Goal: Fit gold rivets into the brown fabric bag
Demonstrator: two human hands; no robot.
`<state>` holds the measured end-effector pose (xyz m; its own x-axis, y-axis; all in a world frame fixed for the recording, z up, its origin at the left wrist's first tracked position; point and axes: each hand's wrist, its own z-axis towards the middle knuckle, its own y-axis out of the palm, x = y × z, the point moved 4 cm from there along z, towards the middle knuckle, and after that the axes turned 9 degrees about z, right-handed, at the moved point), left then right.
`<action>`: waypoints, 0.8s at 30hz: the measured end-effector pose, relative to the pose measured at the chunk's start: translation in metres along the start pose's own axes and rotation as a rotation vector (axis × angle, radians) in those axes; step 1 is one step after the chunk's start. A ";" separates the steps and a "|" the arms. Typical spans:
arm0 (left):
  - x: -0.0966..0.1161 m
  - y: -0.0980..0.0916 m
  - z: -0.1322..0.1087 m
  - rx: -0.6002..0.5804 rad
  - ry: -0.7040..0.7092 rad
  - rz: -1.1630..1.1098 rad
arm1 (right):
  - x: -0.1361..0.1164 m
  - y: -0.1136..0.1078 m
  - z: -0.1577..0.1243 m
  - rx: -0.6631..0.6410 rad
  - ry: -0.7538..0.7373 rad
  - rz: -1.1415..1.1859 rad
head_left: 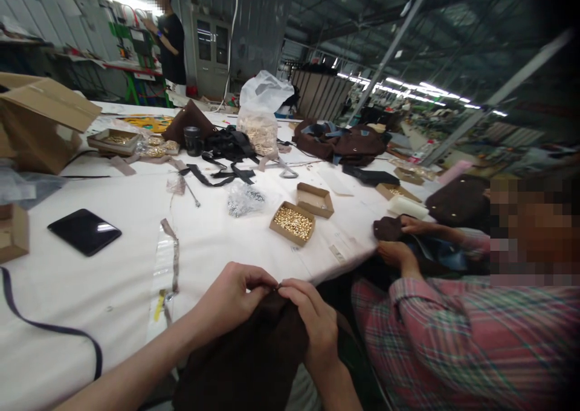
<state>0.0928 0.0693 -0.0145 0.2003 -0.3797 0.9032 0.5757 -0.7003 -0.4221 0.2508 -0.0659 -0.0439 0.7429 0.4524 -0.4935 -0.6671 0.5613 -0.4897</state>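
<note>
We judge the handling of the dark brown cloth [249,362] to be midway: its top edge is pinched up between the fingers, and we see no finished part on the visible face. How much is left we cannot tell — the fingertips hide the spot being worked. The left hand [240,296] and right hand [312,314] both grip that edge, thumbs against fingers, nearly meeting. The cloth hangs at the near side of the white table [217,236], soft, matte and bunched in folds, its lower part out of view. Beyond it, a carton of small gold pieces [292,222] sits well filled.
</note>
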 end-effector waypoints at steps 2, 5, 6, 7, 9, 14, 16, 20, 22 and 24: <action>0.001 -0.001 0.000 -0.020 -0.005 -0.026 | -0.001 0.000 0.001 0.002 0.000 -0.004; 0.000 -0.002 0.000 -0.034 -0.026 -0.035 | -0.004 0.000 0.002 0.002 -0.005 -0.009; -0.001 -0.003 0.000 -0.042 -0.033 -0.036 | -0.004 0.001 0.002 0.002 0.000 -0.010; -0.002 -0.004 0.000 -0.050 -0.041 -0.040 | -0.004 0.001 0.001 -0.001 0.006 -0.008; -0.004 -0.005 -0.001 -0.069 -0.059 -0.054 | -0.003 0.002 0.000 -0.011 0.018 0.002; -0.001 -0.010 -0.006 -0.065 -0.055 -0.031 | -0.005 0.005 0.000 -0.030 0.009 -0.019; 0.000 -0.012 -0.008 -0.048 -0.056 -0.013 | -0.007 0.006 0.002 -0.027 0.005 -0.030; -0.002 -0.014 -0.011 -0.057 -0.055 -0.040 | -0.009 0.008 0.004 -0.022 0.001 -0.049; -0.003 -0.014 -0.014 -0.077 -0.061 -0.086 | -0.007 0.008 0.003 -0.022 0.008 -0.059; -0.003 -0.014 -0.017 -0.082 -0.081 -0.137 | -0.004 0.008 0.002 -0.021 0.018 -0.074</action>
<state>0.0703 0.0703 -0.0130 0.1901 -0.2298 0.9545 0.5362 -0.7901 -0.2971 0.2423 -0.0618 -0.0447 0.7892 0.3978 -0.4679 -0.6116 0.5781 -0.5401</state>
